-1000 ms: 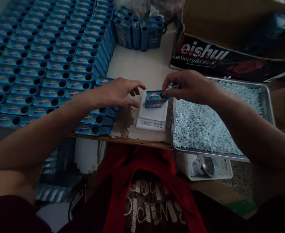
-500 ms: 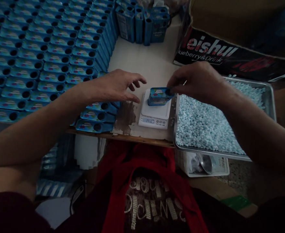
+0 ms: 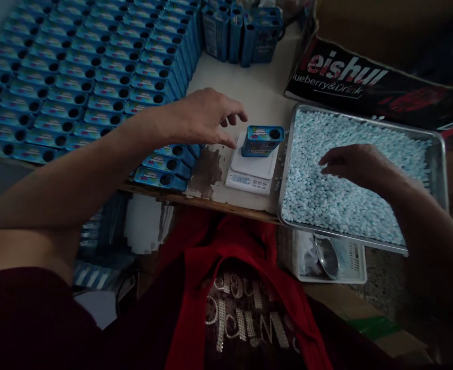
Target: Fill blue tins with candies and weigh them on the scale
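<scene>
A blue tin (image 3: 263,141) with a round dark hole in its top stands upright on a small white digital scale (image 3: 249,177), whose display shows lit digits. My left hand (image 3: 211,115) hovers just left of the tin, open, its fingers spread and holding nothing. Over the metal tray (image 3: 340,237) is my right hand (image 3: 365,164), its fingers loosely curved with a small gap between thumb and forefinger. I see nothing held in it. Small pale blue candies (image 3: 319,200) fill the tray.
Rows of similar blue tins (image 3: 95,67) cover the table's left side. Several more tins (image 3: 245,36) stand at the back. A black printed carton (image 3: 338,77) sits behind the tray. Below the table edge, a white basket (image 3: 361,262) holds a metal scoop (image 3: 328,257).
My right hand has left the tin's top and moved right over the candies. My left hand stays beside the tin. The whole view has shifted slightly.
</scene>
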Tool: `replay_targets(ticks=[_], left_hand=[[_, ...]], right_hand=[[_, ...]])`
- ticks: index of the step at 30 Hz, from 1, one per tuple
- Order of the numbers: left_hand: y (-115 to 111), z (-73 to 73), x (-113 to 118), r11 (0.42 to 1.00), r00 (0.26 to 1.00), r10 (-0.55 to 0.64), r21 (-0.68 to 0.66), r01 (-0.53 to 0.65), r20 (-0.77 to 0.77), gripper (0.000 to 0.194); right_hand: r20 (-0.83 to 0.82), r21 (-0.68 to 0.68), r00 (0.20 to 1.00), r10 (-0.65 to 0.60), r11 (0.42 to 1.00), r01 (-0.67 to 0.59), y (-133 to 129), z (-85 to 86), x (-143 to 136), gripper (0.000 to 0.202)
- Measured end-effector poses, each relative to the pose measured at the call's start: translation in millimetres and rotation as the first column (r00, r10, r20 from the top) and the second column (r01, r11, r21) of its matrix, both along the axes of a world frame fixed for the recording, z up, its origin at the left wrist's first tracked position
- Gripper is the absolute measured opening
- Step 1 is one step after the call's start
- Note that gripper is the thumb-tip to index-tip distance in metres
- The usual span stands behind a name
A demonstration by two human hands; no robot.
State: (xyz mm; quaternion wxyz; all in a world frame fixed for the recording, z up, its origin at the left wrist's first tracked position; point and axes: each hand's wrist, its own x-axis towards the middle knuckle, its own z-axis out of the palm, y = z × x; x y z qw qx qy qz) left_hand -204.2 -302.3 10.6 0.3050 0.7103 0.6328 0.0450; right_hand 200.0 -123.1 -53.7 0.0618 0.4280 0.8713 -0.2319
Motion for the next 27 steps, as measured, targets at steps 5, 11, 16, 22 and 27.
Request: replay_targets(ticks=[5,11,16,22,27], left_hand=[[6.3,-0.6,8.0,0.995,0.999,0.038,0.096,-0.036,-0.010,0.089],[14.2,-11.1,12.5,0.988,1.000,-0.006,0.151,0.004,0.013,0.088],[16.4,-12.1,17.4,0.988,1.000,-0.020,0.150,0.019,0.005,0.088],[20.5,-10.1,9.2,0.990,1.000,-0.013,0.142,0.013,-0.001,0.081],[29.5,-14.5,6.3,0.991,0.999,-0.022,0.131,0.018,0.033,0.079]], right_hand=[[0.081,0.149,0.996,0.034,0.988,-0.046,-18.1,-1.6,6.2,0.013],[0.114,0.184,0.985,0.126,0.972,-0.145,-58.4,-30.7,-23.8,0.034],[0.146,0.216,0.985,0.094,0.968,-0.124,-60.5,-43.2,-30.5,0.023],[-0.122,-0.068,0.976,-0.180,0.983,0.173,-33.4,-1.9,-22.7,0.014],[-0.344,-0.017,0.939,0.000,1.000,-0.007,-39.6,49.0,-80.6,0.017]])
